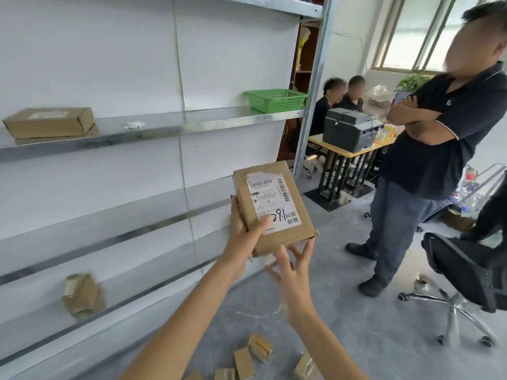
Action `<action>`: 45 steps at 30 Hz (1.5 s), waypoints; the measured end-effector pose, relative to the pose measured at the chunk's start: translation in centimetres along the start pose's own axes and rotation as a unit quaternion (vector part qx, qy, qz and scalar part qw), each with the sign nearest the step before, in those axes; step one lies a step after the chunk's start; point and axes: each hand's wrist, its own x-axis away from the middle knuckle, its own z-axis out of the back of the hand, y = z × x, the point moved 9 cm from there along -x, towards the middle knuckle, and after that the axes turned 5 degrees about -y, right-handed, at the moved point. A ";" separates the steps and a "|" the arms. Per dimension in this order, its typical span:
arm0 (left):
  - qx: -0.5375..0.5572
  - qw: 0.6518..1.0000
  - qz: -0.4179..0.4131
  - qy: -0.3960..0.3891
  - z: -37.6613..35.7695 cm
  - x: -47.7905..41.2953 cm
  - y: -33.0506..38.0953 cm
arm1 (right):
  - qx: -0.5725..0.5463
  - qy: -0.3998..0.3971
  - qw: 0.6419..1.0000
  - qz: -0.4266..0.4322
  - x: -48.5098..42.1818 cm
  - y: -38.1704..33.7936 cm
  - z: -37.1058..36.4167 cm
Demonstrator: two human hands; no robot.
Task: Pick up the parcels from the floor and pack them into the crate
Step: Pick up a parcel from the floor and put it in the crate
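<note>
Head view: the left hand [242,229] holds a brown cardboard parcel [274,207] up in front of the metal shelf rack [153,127], near the rack's right post. Its thumb presses on the white shipping label and its fingers are wrapped behind the left edge. The right hand [293,272] is spread wide just below, fingertips reaching the parcel's lower edge; I cannot tell whether they touch it.

More small parcels [260,346] lie scattered on the grey floor at the foot of the rack. On the rack's middle shelf a green basket [275,100] sits at the right end and a flat box [49,123] at the left end. A small box [81,293] leans on a lower shelf.

Right of the rack a person [428,149] stands with arms crossed, beside a black office chair [466,270]. Behind the rack's right post, a printer [351,128] rests on a table [356,153].
</note>
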 end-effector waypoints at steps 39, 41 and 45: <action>-0.148 0.930 0.035 0.334 6.7 25.7 2.5 | 0.033 -0.456 0.883 -0.106 10.6 1.4 -7.0; -0.153 0.919 0.039 0.360 7.2 28.6 3.0 | 0.030 -0.475 0.873 -0.110 12.7 1.5 -8.3; -0.168 0.890 0.048 0.422 8.5 36.8 4.1 | 0.024 -0.525 0.843 -0.117 19.1 1.8 -11.7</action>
